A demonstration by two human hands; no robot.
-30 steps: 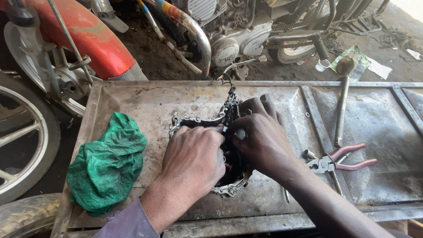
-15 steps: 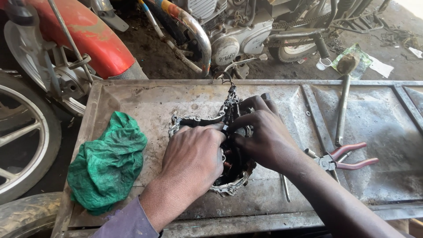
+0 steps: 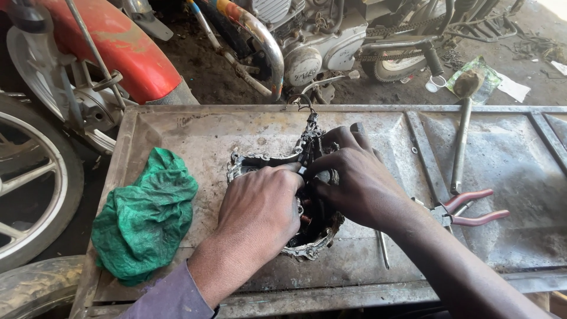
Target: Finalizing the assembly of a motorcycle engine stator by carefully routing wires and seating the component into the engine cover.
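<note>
Both the left hand [image 3: 260, 204] and right hand [image 3: 351, 177] are curled palm-down and clamped on a dirty metal engine cover [image 3: 307, 245]. A green-and-white wrapper [image 3: 493, 85] is seen on the ground beyond.

A crumpled green wrapper [image 3: 479, 80] and white paper scrap [image 3: 512, 88] lie on the ground

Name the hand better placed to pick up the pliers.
Right. The right hand works on the engine cover on the side where the pliers lie; the left hand is farther, nearer the green rag.
</note>
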